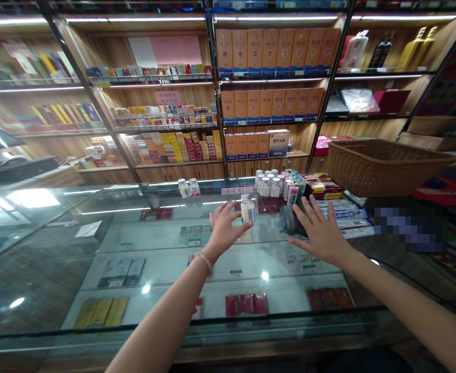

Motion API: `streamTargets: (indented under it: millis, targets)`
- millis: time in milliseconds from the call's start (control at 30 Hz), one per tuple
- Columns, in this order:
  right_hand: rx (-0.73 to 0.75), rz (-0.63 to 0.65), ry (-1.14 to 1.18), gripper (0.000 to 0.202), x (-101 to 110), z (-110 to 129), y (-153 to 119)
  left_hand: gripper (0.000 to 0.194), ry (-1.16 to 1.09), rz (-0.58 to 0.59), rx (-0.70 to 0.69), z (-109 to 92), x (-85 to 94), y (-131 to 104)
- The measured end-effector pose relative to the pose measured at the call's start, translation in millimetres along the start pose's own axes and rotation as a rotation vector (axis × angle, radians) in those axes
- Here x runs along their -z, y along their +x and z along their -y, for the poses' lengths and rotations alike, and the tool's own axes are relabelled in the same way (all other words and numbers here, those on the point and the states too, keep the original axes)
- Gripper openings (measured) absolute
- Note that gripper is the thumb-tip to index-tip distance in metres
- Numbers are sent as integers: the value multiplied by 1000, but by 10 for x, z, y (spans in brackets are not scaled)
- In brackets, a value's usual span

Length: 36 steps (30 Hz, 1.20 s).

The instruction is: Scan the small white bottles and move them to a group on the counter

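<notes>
My left hand (pixel 228 228), with a beaded bracelet (pixel 204 261) at the wrist, has its thumb and fingers round a small clear jar (pixel 247 211) of pale pieces. The jar stands upright, low over the glass counter or touching it; which of these I cannot tell. With fingers spread and nothing in it, my right hand (pixel 321 233) is beside a dark grey rounded device (pixel 289 220), partly in front of it. Behind lies a cluster of similar jars (pixel 270 185), pale and pink. Two more jars (pixel 189 188) stand apart on the left.
The glass counter (pixel 165 259) shows several cigarette packs (pixel 247 304) beneath its top. A wicker basket (pixel 386 168) is at the right, behind stacked blue-white packets (pixel 348 215). Wooden shelves with orange boxes (pixel 270 52) line the back. A paper slip (pixel 89 229) lies left.
</notes>
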State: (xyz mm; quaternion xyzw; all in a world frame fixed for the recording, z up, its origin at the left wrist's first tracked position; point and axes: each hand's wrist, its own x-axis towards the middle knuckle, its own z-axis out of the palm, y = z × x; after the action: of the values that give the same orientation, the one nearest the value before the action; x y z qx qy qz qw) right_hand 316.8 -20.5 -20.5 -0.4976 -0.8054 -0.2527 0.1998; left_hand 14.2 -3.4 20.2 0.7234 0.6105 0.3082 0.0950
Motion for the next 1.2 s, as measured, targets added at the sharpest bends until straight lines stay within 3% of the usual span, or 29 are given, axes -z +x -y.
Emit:
streamTargets:
  millis: [467,867,1200]
  targets:
    - [79,-64,47,75,124,56,82,22,-4,-14,14,-14,5,-8]
    - [66,-25,72,73,145,90,155,23,-15,-44,7,-3,1,-8]
    - [3,-85,241,68,231,517,631,29,-3,-178,6,44,-38,13]
